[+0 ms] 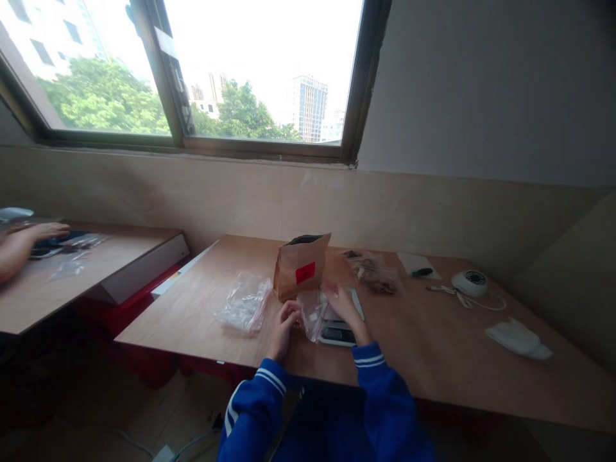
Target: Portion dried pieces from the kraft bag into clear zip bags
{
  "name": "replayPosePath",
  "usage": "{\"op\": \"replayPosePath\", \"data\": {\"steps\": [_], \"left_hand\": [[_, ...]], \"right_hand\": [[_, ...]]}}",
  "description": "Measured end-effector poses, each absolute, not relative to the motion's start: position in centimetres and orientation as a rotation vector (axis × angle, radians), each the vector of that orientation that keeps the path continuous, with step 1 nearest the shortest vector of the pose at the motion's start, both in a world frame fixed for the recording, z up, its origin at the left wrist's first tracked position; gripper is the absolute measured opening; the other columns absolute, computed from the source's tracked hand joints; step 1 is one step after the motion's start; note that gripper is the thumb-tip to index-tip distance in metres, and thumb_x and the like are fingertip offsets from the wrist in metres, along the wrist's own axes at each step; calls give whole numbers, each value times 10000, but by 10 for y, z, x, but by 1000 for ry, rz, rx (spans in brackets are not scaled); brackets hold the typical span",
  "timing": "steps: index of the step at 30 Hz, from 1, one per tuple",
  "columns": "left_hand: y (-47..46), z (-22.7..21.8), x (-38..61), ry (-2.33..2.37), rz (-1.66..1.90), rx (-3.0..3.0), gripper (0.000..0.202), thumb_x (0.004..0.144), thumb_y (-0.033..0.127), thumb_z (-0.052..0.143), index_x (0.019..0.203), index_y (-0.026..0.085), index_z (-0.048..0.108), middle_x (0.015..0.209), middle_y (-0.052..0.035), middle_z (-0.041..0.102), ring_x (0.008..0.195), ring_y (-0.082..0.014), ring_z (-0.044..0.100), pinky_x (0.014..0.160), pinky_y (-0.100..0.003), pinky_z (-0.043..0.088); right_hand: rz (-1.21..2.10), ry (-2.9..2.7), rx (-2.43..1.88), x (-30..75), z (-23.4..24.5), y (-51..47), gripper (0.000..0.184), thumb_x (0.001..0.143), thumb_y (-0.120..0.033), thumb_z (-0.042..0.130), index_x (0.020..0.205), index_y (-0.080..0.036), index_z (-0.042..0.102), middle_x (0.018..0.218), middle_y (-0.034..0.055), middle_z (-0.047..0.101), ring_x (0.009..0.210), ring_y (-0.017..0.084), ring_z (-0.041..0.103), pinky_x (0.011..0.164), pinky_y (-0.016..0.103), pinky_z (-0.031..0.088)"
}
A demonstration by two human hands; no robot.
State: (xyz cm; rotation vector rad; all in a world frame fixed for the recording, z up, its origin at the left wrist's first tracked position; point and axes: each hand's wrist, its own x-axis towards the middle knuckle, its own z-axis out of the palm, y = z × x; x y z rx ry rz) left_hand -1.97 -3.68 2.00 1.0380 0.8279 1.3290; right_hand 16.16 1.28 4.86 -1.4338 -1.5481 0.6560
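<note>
Wood-toned boards top both tables on my remote feed. At far left, a co-worker's hand (48, 231) rests over dark items and clear plastic toward the back of the side table (29, 305).

On the main surface (409, 346), I find a loose pile of clear plastic bags (243, 301) by the left edge. Just right of it stands a brown paper bag (297, 266), upright, mouth open, a red label on its front, nearer the back edge than the hands are.

Close to the front edge, I have the left hand (287, 317) with curled fingers pinched nearly together on the left side of a clear zip bag (312, 313). That bag overlaps the left part of a white scale (338, 335), whose dark display faces the front edge. The right hand (342, 303) lies over the scale at the bag's upper right; its fingertips are blurred, so I can't tell whether they grip the plastic.

Farther right, toward the back edge, I see bags of brown pieces (378, 277), then white paper (407, 264) under a dark green-handled tool (422, 273), then a white dome camera (469, 283) with its cable. Crumpled white wrapping (518, 338) lies nearest the right edge.
</note>
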Motion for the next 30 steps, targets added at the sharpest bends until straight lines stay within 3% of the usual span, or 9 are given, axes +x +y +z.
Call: {"op": "replayPosePath", "data": {"steps": [5,8,14,19,24,26,28,30], "left_hand": [[-36,20,-20,864,1350,992,253,707,372,684,853,180,609,768,15,588,625,-89,533,542,-179,389],[-35,20,-21,888,1286,990,341,700,411,703,934,170,646,801,-8,610,631,-99,542,567,-205,423],[-41,31,-31,810,1223,1071,334,738,411,678,975,176,664,807,-23,633,655,-121,557,612,-241,446],[-47,59,-41,926,1241,1187,400,842,507,506,980,178,686,988,-70,673,867,-198,615,741,-286,475],[-51,84,-34,1080,1323,1352,322,760,456,652,943,192,666,854,-38,659,705,-159,594,535,-224,422],[-53,89,-32,1130,1458,1344,311,777,454,637,946,193,648,820,-30,643,660,-137,573,510,-212,404],[-54,91,-33,1180,1558,1308,311,798,464,611,955,196,627,800,-21,627,626,-119,554,493,-201,397],[-57,92,-38,1207,1571,1286,326,813,493,579,939,194,608,721,4,585,540,-96,498,430,-192,358]], "right_hand": [[909,-1287,-1273,164,58,12,432,649,-465,681,970,-182,618,838,58,666,692,200,611,611,323,499],[904,-1101,-1142,172,75,6,500,582,-446,740,988,-185,608,828,43,654,665,179,593,553,291,481],[883,-1117,-1075,179,98,-11,524,609,-422,764,1055,-197,607,863,43,668,716,185,601,618,313,506],[934,-1196,-1009,162,107,-16,508,635,-446,763,1054,-198,616,889,51,691,780,203,631,693,330,529],[938,-1156,-957,126,99,-33,534,729,-504,686,1149,-205,548,1174,104,630,1076,233,601,923,366,495],[973,-1092,-965,112,89,-48,514,785,-546,612,1163,-210,526,1232,117,597,1121,228,583,949,363,482],[1122,-1108,-960,102,79,-63,505,775,-557,622,1132,-208,541,1148,114,637,995,219,640,832,345,534],[1265,-1154,-966,98,72,-75,473,728,-542,683,1028,-189,587,932,85,687,737,186,663,633,307,543]]}}
